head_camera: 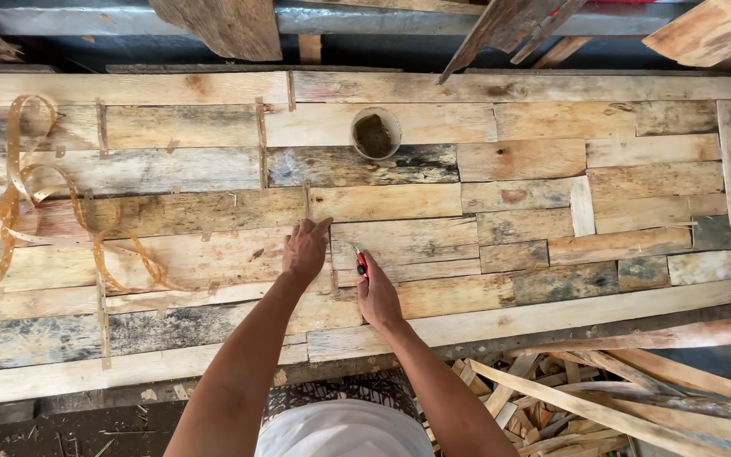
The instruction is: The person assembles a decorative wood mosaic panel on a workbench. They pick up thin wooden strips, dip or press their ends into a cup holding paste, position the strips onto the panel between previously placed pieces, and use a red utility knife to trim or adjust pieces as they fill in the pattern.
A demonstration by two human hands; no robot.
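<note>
Far left on the counter (10, 385) there's a loose curly strip of tan perforated strapping (23, 199) just lying on the boards, nobody touching it. The whole top is a long patchwork panel of reclaimed pallet wood boards (518, 161), all different tones, fitted edge to edge in rows with a frame strip round the outside. Little thin wood slivers stick up in some of the seams on the left half.

Moving in, the left hand (305, 251) is pressed flat on the panel near the middle, fingers spread and holding nothing, index tip right by a vertical seam. Just beside it the right hand (377, 294) is curled around a small red-handled tool (360, 261), tip pointing at the same joint. Can't tell if it's a knife or a marker.

Above that sits a small round white cup (376, 132) with something dark in it, standing upright on the boards.

Progress-wise I'd say the laying-out is basically done, no open gaps I can see. What's left looks like seam work.

Bottom right, below the counter, is a heap of pale offcut wood strips (585, 398).
</note>
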